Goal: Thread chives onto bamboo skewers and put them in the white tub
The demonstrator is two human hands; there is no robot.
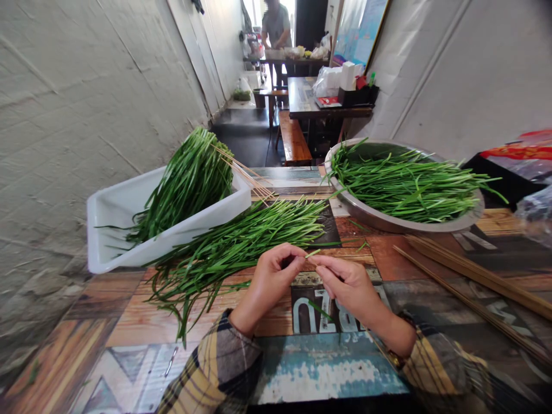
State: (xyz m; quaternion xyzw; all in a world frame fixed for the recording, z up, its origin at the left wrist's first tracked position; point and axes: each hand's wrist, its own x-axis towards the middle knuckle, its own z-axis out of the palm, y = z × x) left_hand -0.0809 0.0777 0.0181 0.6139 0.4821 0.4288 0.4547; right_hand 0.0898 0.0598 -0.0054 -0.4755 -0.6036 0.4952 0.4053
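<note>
My left hand [271, 276] and my right hand [345, 282] meet over the table, both pinched on a short piece of green chive [313, 253]. Just beyond them a loose pile of chives [241, 238] lies on the patterned table [129, 322]. A white plastic tub [112, 213] at the left holds skewered chive bundles [190, 178] with bamboo sticks poking out. A metal bowl [379, 218] at the right is heaped with more chives [405, 184].
Long bamboo skewers [474, 282] lie on the table at the right. A dark tray [509, 178] and plastic bags sit at the far right. A wall runs along the left. Farther back stand a bench [295, 138], tables and a person [276, 26].
</note>
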